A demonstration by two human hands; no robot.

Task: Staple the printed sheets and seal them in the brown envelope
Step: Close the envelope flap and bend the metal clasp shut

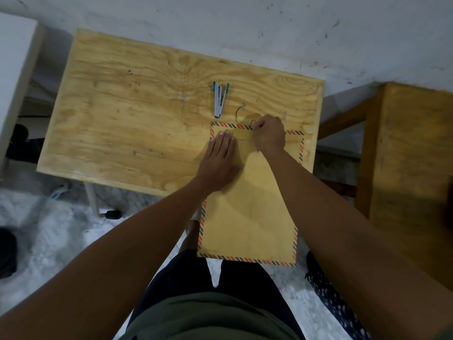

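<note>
Right fingers: curled tight at the top edge of the envelope, and they are pinching the dark string (pixel 252 123) right at the flap; the fingertips themselves are hiding under the knuckles.
Right hand (pixel 269 136): hovering over the folded flap, wrist lying across the envelope's upper right.
Left fingers (pixel 226 137): lying straight and close together, pressing the flap flat.
Left hand (pixel 220 159): resting palm-down on the envelope's upper left, pinning it to the table.
Envelope (pixel 250 217): brown with a striped red-and-blue border, lying on the near right of the table, its lower part hanging off the edge toward the person.
Sheets: not showing anywhere, so they are probably inside already.
Stapler (pixel 219 100): sitting just beyond the envelope on the table (pixel 137 114), white with teal ends, untouched.
Step in hand: looks like the sealing, with the string closure being worked.
Next move: calling for the string to be wound snugly while the left hand is keeping the flap down.
Writing: none readable on the envelope or the stapler.
</note>
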